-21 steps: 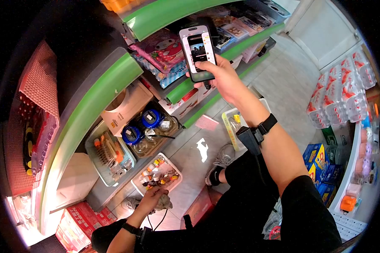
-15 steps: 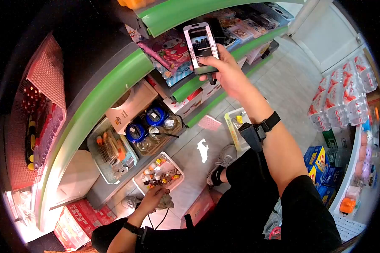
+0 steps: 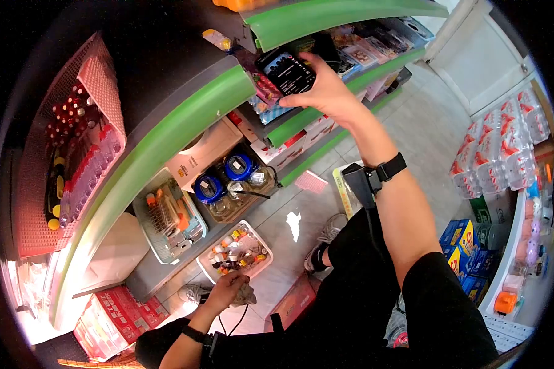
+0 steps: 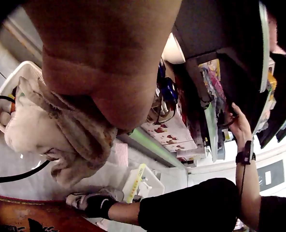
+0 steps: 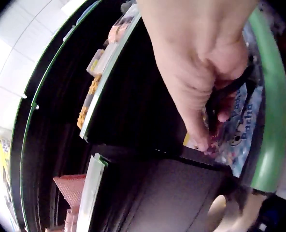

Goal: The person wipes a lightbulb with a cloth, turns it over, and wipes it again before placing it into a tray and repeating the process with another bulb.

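My right hand (image 3: pixel 331 93) grips a smartphone (image 3: pixel 284 72) by its edges, over the lower shelf at the upper middle of the head view. Its dark screen shows a picture with text below. Thumb and fingers lie on opposite sides of the phone. Packaged goods with a blue-and-white wrapper (image 5: pixel 247 125) lie under that hand in the right wrist view. Low at the front, my left hand (image 3: pixel 223 293) holds a crumpled greyish cloth (image 4: pixel 80 133), part of which hangs below the fingers. A white basket (image 3: pixel 268 261) of small bottles and bits stands just beyond it.
Green-edged shelves (image 3: pixel 160 132) curve along the left and top. On the low ledge are a bin of tools (image 3: pixel 177 215) and blue-lidded jars (image 3: pixel 237 166). Wrapped bottle packs (image 3: pixel 495 144) and blue boxes (image 3: pixel 458 240) stand on the right. A yellow-edged basket (image 3: pixel 345 190) sits by my foot.
The phone has turned and tilted to the left, and its screen has gone from a light to a dark page. My right thumb has left the screen for the edge. The left hand keeps the cloth.
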`<act>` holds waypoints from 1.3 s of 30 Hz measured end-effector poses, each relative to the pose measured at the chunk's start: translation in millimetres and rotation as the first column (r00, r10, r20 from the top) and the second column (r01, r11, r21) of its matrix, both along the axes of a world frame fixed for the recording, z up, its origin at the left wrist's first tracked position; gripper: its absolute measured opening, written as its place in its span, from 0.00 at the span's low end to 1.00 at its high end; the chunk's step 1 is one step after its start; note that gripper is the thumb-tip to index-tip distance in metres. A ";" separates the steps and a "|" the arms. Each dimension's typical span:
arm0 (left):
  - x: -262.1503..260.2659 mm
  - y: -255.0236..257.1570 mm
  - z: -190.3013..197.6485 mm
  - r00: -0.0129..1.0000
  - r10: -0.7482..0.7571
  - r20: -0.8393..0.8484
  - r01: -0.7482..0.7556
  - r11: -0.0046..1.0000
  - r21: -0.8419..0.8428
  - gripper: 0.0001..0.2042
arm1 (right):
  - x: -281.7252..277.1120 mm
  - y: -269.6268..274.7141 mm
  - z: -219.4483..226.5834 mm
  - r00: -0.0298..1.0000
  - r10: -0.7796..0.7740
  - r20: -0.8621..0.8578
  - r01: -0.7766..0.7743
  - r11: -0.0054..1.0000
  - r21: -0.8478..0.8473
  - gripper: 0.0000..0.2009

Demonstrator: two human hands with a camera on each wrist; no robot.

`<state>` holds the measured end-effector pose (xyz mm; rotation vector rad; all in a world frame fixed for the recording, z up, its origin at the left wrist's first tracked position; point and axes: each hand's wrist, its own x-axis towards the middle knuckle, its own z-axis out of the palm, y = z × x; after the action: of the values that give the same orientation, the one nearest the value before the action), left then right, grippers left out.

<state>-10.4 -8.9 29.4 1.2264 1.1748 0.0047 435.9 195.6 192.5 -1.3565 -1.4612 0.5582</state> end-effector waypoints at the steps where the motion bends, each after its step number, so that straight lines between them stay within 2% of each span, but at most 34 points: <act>1: -1.0 -0.6 0.3 1.000 -0.001 0.000 0.001 1.000 0.003 0.15 | 0.3 4.2 -0.9 0.996 -0.041 0.080 0.040 0.999 0.014 0.53; 3: -4.9 -2.9 -2.0 1.000 -0.009 0.003 0.009 1.000 0.030 0.15 | 0.1 9.1 -1.1 0.964 -0.127 0.233 0.119 0.992 0.050 0.53; 6: -11.6 -5.6 -6.8 1.000 -0.028 -0.005 0.028 0.996 0.088 0.15 | -5.4 7.8 -1.0 0.856 -0.260 0.446 0.234 0.965 0.114 0.50; 9: -12.3 -5.7 -1.4 0.999 -0.035 -0.035 0.038 0.994 0.101 0.15 | -10.0 7.5 3.4 0.808 -0.263 0.526 0.253 0.963 0.093 0.48; 12: -19.5 -10.6 -13.1 1.000 0.001 -0.013 0.000 0.998 0.069 0.15 | -22.1 10.6 6.4 0.811 -0.385 0.440 0.336 0.923 0.190 0.43; 15: -25.9 -13.1 -23.5 0.997 0.069 0.040 -0.069 0.998 -0.009 0.15 | -27.3 25.0 5.0 0.739 -0.493 0.459 0.324 0.858 0.398 0.41; 18: -23.6 -12.8 -18.6 0.997 0.057 0.045 -0.057 0.998 -0.011 0.14 | -32.1 33.0 2.7 0.649 -0.554 0.522 0.361 0.828 0.429 0.40; 20: -20.9 -11.2 -10.3 0.998 0.039 0.041 -0.039 0.999 0.006 0.14 | -34.7 40.4 -1.9 0.631 -0.561 0.536 0.404 0.827 0.390 0.40; 23: -27.6 -12.4 -20.4 0.998 0.004 0.059 -0.007 0.999 0.047 0.14 | -39.5 43.8 -9.5 0.604 -0.563 0.564 0.460 0.824 0.330 0.41; 26: -21.6 -6.6 -5.6 0.997 0.005 0.076 -0.007 1.000 0.025 0.14 | -41.5 43.8 -15.6 0.572 -0.562 0.598 0.474 0.821 0.319 0.42; 27: -18.3 -5.5 1.4 0.996 0.049 0.075 -0.048 0.999 -0.025 0.14 | -41.8 42.6 -14.8 0.559 -0.563 0.608 0.472 0.819 0.325 0.42; 29: -11.0 -4.7 12.6 0.988 0.137 0.070 -0.128 0.984 -0.123 0.15 | -41.5 38.2 -12.8 0.563 -0.578 0.591 0.472 0.812 0.344 0.41; 30: -12.2 -4.1 12.3 0.976 0.179 0.123 -0.157 0.973 -0.172 0.14 | -41.9 34.2 -11.0 0.564 -0.586 0.582 0.473 0.807 0.354 0.41; 31: -14.1 -3.3 10.4 0.959 0.223 0.176 -0.182 0.958 -0.222 0.13 | -43.1 29.4 -8.1 0.554 -0.640 0.533 0.472 0.768 0.433 0.37; 32: -14.7 -2.9 10.0 0.937 0.267 0.227 -0.203 0.941 -0.272 0.13 | -42.1 23.5 -6.2 0.588 -0.637 0.499 0.467 0.771 0.433 0.35; 34: -7.6 3.4 35.3 0.866 0.439 0.240 -0.290 0.831 -0.475 0.14 | -43.2 9.8 2.0 0.653 -0.623 0.430 0.451 0.776 0.440 0.31; 35: -4.6 7.4 45.8 0.822 0.520 0.233 -0.318 0.758 -0.569 0.15 | -49.8 -1.6 6.4 0.643 -0.654 0.398 0.456 0.745 0.486 0.19; 38: -3.3 15.5 50.5 0.706 0.675 0.217 -0.424 0.647 -0.633 0.22 | -78.1 -30.1 13.4 0.857 -0.412 0.309 0.338 0.903 0.265 0.10; 39: -9.8 16.4 48.9 0.685 0.658 0.313 -0.393 0.695 -0.602 0.24 | -96.8 -44.4 16.9 0.878 -0.329 0.349 0.257 0.937 0.236 0.08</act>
<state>-20.2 7.5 78.4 0.3289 0.9398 0.4409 339.0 151.2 209.5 -1.5607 -1.5274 -0.0478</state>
